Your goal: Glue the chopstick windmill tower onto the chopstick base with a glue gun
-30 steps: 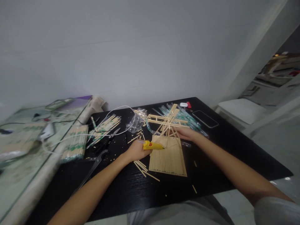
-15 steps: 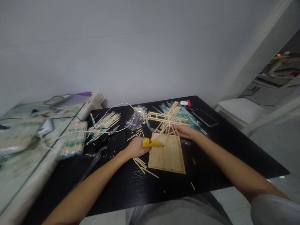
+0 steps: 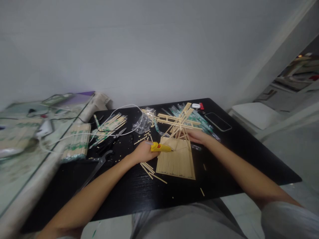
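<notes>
A yellow hot glue gun [image 3: 161,147] is gripped in my left hand [image 3: 144,152], its nozzle pointing right over a flat panel of wooden sticks [image 3: 175,162]. At the panel's far end stands a windmill-like frame of sticks [image 3: 180,124] with crossed ladder-shaped blades. My right hand [image 3: 195,135] is closed at the base of this frame, partly behind its legs; the fingertips are hidden. The nozzle is close to the panel and the frame's legs; whether it touches cannot be made out.
Scissors [image 3: 119,133], large shears [image 3: 98,166] and bundled sticks [image 3: 76,141] lie left. Loose sticks [image 3: 149,170] lie beside the panel. Behind are plastic wrappers [image 3: 146,122]; at right, a phone [image 3: 218,121] and a white case [image 3: 195,106]. A white cord [image 3: 112,135] crosses the left side.
The view has shifted slightly, so everything sits a little higher in the picture. Both hands keep their holds, and the glue gun stays over the panel.
</notes>
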`<state>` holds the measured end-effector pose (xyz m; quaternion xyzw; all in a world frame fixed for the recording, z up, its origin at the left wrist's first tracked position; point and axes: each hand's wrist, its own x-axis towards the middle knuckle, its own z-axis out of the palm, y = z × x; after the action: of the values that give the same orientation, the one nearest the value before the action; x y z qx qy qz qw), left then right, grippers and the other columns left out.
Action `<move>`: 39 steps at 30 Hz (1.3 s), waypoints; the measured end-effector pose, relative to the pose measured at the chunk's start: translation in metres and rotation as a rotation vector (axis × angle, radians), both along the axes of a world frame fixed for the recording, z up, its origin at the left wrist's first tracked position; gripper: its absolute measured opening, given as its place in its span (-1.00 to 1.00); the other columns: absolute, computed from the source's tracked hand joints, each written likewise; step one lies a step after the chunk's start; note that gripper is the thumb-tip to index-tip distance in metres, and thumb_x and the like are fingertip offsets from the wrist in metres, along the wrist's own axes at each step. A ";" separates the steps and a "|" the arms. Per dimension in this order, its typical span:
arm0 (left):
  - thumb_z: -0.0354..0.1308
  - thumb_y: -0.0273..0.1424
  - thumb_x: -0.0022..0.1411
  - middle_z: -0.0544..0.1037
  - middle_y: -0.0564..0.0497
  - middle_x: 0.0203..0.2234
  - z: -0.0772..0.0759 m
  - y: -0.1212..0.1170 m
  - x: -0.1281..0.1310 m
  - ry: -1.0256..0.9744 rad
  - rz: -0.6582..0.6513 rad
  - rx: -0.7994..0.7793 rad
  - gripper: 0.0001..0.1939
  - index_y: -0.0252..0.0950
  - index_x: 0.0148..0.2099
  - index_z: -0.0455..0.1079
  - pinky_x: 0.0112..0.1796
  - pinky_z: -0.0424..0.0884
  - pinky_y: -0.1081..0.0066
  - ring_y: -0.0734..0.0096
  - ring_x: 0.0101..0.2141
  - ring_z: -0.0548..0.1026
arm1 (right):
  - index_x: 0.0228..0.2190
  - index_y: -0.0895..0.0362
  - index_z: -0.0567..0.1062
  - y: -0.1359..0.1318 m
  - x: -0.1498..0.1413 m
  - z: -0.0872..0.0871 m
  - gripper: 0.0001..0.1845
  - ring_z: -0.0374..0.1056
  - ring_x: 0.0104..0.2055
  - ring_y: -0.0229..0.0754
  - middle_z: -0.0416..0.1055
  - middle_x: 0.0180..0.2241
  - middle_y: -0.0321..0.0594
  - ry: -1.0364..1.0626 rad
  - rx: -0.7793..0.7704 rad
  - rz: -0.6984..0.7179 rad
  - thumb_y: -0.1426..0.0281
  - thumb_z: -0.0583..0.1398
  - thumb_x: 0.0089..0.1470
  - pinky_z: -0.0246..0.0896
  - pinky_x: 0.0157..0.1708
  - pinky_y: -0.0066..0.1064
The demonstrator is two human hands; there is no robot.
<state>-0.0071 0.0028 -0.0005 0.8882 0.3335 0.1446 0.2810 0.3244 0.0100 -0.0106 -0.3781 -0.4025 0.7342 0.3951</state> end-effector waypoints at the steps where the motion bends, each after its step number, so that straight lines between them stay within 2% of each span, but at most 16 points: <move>1: 0.28 -0.40 0.29 0.62 0.07 -0.42 0.001 0.000 0.000 -0.005 -0.005 0.000 -0.91 -0.27 -0.30 0.55 -0.31 0.36 0.45 0.39 -0.39 0.55 | -0.18 0.21 0.67 0.000 0.000 0.000 -0.88 0.67 -0.16 -0.11 0.70 -0.19 -0.02 -0.008 0.000 -0.003 0.41 0.41 0.27 0.56 0.04 -0.31; 8: 0.30 -0.42 0.27 0.56 0.10 -0.50 0.006 -0.004 0.002 -0.008 0.022 -0.033 -0.90 -0.28 -0.33 0.54 -0.38 0.28 0.46 0.45 -0.48 0.46 | -0.17 0.18 0.67 0.000 0.003 0.001 -0.87 0.66 -0.17 -0.09 0.70 -0.22 -0.07 -0.047 0.003 0.008 0.40 0.41 0.26 0.56 0.03 -0.27; 17: 0.31 -0.38 0.27 0.57 0.06 -0.45 0.000 0.001 0.003 0.003 -0.005 0.044 -0.90 -0.26 -0.32 0.54 -0.27 0.34 0.41 0.37 -0.40 0.51 | -0.28 0.15 0.64 -0.001 0.009 0.001 -0.95 0.67 -0.20 -0.07 0.67 -0.33 -0.12 -0.088 0.016 -0.043 0.43 0.37 0.27 0.57 0.03 -0.22; 22: 0.30 -0.38 0.29 0.59 0.06 -0.44 -0.002 0.001 0.002 -0.006 -0.024 0.040 -0.91 -0.26 -0.28 0.57 -0.25 0.35 0.40 0.35 -0.38 0.53 | -0.26 0.17 0.65 -0.002 0.006 0.003 -0.93 0.67 -0.19 -0.06 0.69 -0.29 -0.08 -0.091 -0.006 -0.020 0.41 0.39 0.27 0.57 0.03 -0.25; 28: 0.30 -0.37 0.31 0.58 0.06 -0.45 -0.002 0.001 0.001 0.023 -0.016 0.048 -0.88 -0.26 -0.31 0.56 -0.27 0.33 0.41 0.36 -0.40 0.52 | -0.12 0.19 0.68 -0.002 0.004 0.004 -0.86 0.68 -0.14 -0.05 0.71 -0.19 -0.04 -0.086 -0.023 -0.029 0.38 0.38 0.32 0.57 0.06 -0.24; 39: 0.27 -0.36 0.33 0.62 0.04 -0.41 -0.001 0.001 0.002 0.072 -0.035 0.104 -0.87 -0.27 -0.29 0.53 -0.26 0.36 0.42 0.36 -0.37 0.56 | -0.16 0.17 0.69 0.000 0.006 -0.001 -0.85 0.69 -0.17 -0.08 0.72 -0.20 -0.06 -0.072 -0.022 -0.010 0.35 0.42 0.27 0.60 -0.02 -0.30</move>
<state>-0.0052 0.0041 -0.0016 0.9120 0.3198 0.1246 0.2247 0.3300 0.0098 -0.0112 -0.4106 -0.4064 0.7224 0.3799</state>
